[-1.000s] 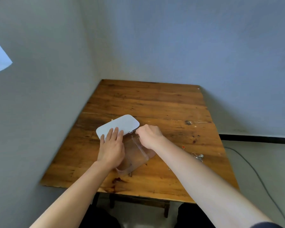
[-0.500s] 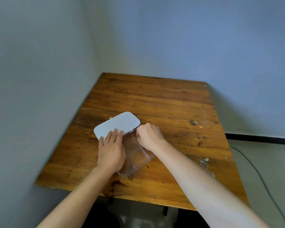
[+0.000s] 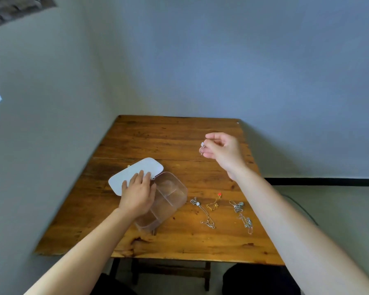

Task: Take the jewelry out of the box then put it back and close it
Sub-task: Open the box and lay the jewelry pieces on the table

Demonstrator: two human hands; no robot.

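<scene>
A clear plastic box [image 3: 170, 196] with inner dividers lies open on the wooden table [image 3: 179, 137], its white lid [image 3: 134, 173] folded back to the upper left. My left hand [image 3: 137, 193] rests flat across the lid's hinge edge and the box's near corner. My right hand [image 3: 224, 151] is raised above the table's right side, fingers pinched on a small piece of jewelry [image 3: 202, 148] that dangles from them. On the table right of the box lie a silver necklace [image 3: 203, 213], a gold chain with a red charm [image 3: 214, 204], silver earrings [image 3: 237, 206] and another silver chain [image 3: 247, 223].
The table stands in a corner, with grey walls on the left and behind it. A black cable [image 3: 300, 207] runs along the floor to the right. My knees show below the table's front edge.
My right hand has left the box and risen up and to the right, holding a small piece of jewelry. The view has tilted, and more jewelry now shows on the table.
</scene>
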